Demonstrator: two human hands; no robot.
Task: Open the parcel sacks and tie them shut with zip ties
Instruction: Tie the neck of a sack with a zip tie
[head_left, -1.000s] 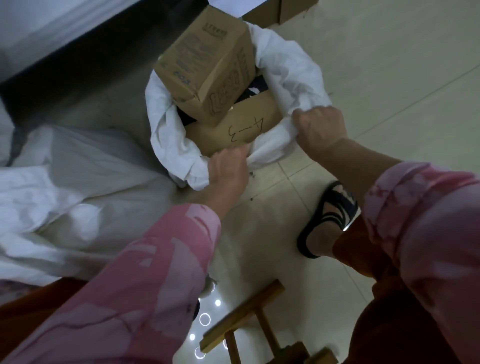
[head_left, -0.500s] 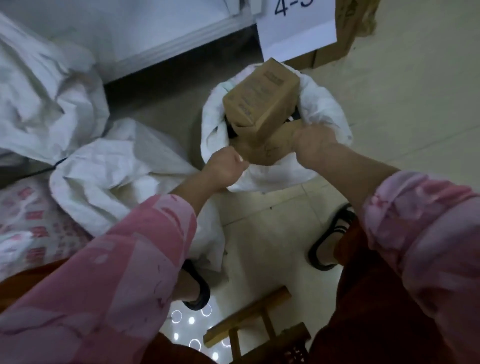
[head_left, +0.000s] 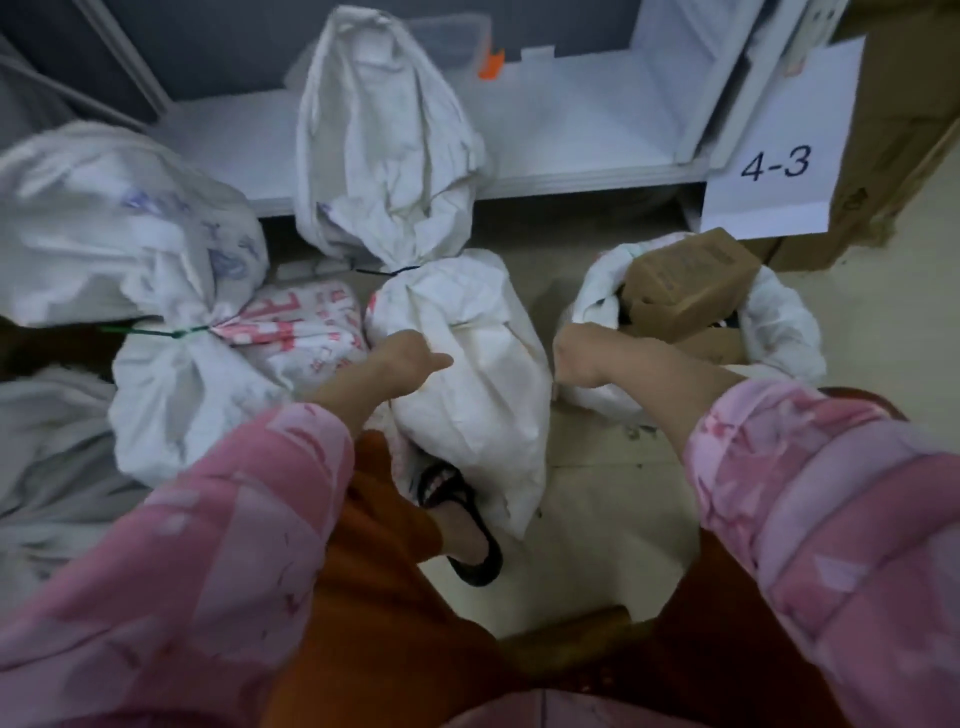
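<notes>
Floor sacks wait by me. My right hand grips the open sack rim, right, to steady it. My left hand reaches left, fingers loosely curled, holding nothing.

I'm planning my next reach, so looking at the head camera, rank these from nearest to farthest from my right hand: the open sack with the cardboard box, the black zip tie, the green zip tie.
1. Open sack, at the right hand.
2. Black zip tie, up and left.
3. Green zip tie, far left.
</notes>
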